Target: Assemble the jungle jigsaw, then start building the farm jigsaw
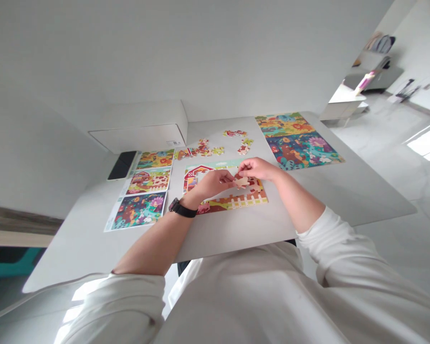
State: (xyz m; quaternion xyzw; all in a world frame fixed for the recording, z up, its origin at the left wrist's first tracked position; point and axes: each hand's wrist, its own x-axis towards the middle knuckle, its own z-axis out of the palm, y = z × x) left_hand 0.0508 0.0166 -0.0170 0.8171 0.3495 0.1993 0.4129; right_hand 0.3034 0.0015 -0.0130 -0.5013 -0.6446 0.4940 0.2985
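A farm jigsaw puzzle (249, 200) lies on the table in front of me, its border joined and part of its middle open. My left hand (217, 184), with a black watch on the wrist, reaches over it with fingers pinched at the edge of a cream and brown puzzle piece (242, 182). From the right, my right hand (257, 168) comes in with thumb and finger closed on the same small cluster. Whether that is one piece or two joined ones I cannot tell. Loose puzzle pieces (204, 149) lie in a group beyond the puzzle.
More loose pieces (235, 134) lie farther back. At left are a printed picture sheet (141, 191), a black phone (122, 165) and a white box (139, 136) against the wall. Two more pictures (303, 148) lie at right. The table's front edge is close to my body.
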